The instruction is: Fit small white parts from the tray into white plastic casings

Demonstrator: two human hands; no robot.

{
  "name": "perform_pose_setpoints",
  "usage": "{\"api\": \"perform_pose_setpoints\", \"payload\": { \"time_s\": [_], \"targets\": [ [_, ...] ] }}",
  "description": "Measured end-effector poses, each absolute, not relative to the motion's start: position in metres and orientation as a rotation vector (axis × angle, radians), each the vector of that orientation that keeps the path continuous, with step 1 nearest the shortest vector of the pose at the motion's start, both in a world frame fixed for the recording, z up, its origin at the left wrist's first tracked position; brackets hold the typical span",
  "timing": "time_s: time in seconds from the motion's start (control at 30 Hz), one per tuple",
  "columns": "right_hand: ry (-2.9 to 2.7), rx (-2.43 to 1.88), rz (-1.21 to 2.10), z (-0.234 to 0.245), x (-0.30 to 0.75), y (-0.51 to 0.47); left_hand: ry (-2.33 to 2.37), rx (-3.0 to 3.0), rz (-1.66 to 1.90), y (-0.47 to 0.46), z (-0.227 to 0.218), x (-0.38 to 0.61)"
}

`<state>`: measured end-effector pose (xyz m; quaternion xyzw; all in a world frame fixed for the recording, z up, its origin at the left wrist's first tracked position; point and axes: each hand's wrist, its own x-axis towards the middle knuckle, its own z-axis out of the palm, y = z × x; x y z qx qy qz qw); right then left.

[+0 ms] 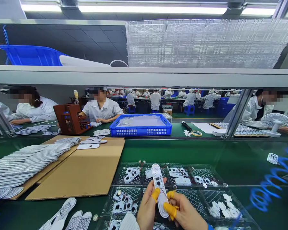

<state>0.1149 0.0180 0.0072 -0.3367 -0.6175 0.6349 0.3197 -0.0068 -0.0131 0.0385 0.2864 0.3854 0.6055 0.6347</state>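
Observation:
A long white plastic shell (157,177), like half of a remote control casing, stands tilted in front of me with small parts inside. My left hand (147,204) grips its left side, a yellow finger cot on the thumb. My right hand (186,209) holds its lower right edge, with yellow cots on thumb and finger. Beneath both hands lies a clear compartment tray (192,199). White circuit boards (132,175) with black parts fill several compartments. Small white pieces (224,207) lie in the right one. Part of the tray is hidden by my hands.
Many white shells (36,159) lie in rows on cardboard (86,179) at left; more shells (62,212) lie near front left. A blue crate (140,131) stands beyond. A coiled blue hose (266,188) hangs at right. Co-workers sit opposite, below a shelf (144,77).

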Motion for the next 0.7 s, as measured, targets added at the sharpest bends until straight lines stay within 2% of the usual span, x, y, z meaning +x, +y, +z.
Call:
{"api": "perform_pose_setpoints", "payload": {
  "time_s": [0.17, 0.33, 0.5, 0.57, 0.7],
  "targets": [
    [-1.392, -1.041, 1.611, -0.003, 0.125, 0.032, 0.959, 0.758, 1.323, -0.011, 0.032, -0.011],
    [-0.860, -0.998, 1.329, -0.019, 0.144, 0.056, 1.032, 0.813, 1.242, -0.006, 0.025, -0.016],
    [-0.860, -1.095, 1.241, -0.033, 0.150, 0.064, 1.046, 0.879, 1.180, 0.002, 0.020, -0.016],
    [-0.879, -1.100, 1.190, -0.036, 0.146, 0.065, 1.027, 0.871, 1.216, -0.003, 0.037, -0.014],
    [-0.891, -1.074, 1.154, -0.031, 0.142, 0.062, 0.830, 0.844, 1.289, -0.038, 0.108, -0.017]
  ]
}}
